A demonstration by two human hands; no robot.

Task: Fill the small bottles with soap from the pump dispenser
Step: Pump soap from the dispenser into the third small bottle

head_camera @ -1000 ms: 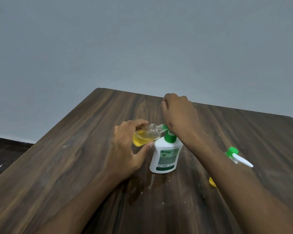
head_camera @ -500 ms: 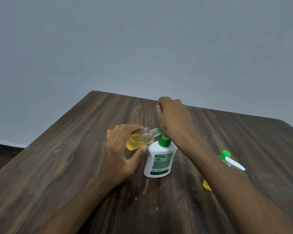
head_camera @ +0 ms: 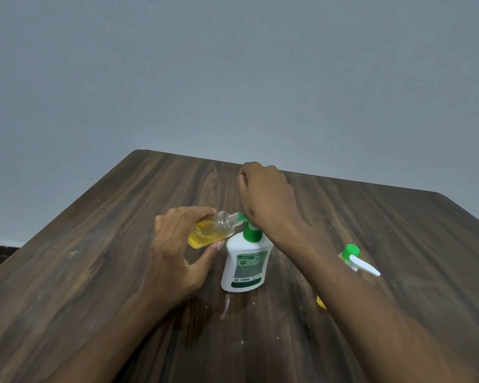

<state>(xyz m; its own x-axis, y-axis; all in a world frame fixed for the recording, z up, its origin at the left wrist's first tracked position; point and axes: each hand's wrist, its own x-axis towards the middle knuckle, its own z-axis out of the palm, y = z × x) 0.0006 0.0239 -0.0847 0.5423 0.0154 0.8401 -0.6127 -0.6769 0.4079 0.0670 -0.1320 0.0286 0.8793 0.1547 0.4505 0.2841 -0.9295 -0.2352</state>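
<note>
Head view shows the small bottle tipped on its side, mouth right at the green nozzle of the dispenser mid-table. It looks a bit fuller than a second ago, roughly half yellow soap now — so pumping is working, more to go. Left hand has fingers and thumb wrapped round the bottle; right hand sits on the pump head, fingers curled over it. Off to the right, partly hidden behind the forearm, lies a second bottle with green cap and white nozzle — nothing blocks the way.
</note>
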